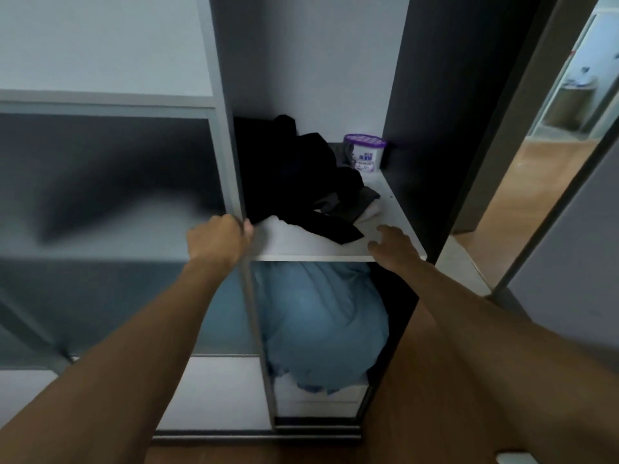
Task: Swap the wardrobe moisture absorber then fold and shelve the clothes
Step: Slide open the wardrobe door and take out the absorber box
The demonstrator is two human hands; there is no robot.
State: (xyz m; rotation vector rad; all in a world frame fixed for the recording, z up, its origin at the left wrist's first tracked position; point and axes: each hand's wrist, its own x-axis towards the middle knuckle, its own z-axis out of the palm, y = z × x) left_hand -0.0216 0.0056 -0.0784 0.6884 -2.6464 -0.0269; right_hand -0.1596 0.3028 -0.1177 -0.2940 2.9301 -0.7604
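1. The left hand (217,239) grips the edge of the sliding door (231,155), fingers curled round it.
2. The right hand (392,244) rests with loose fingers on the front of the white shelf (393,202).
3. Dark clothes (301,175) lie heaped on that shelf.
4. A purple-lidded moisture absorber (365,155) stands upright at the shelf's back right, just beside the heap.
5. A blue bundle (321,323) fills the compartment below.
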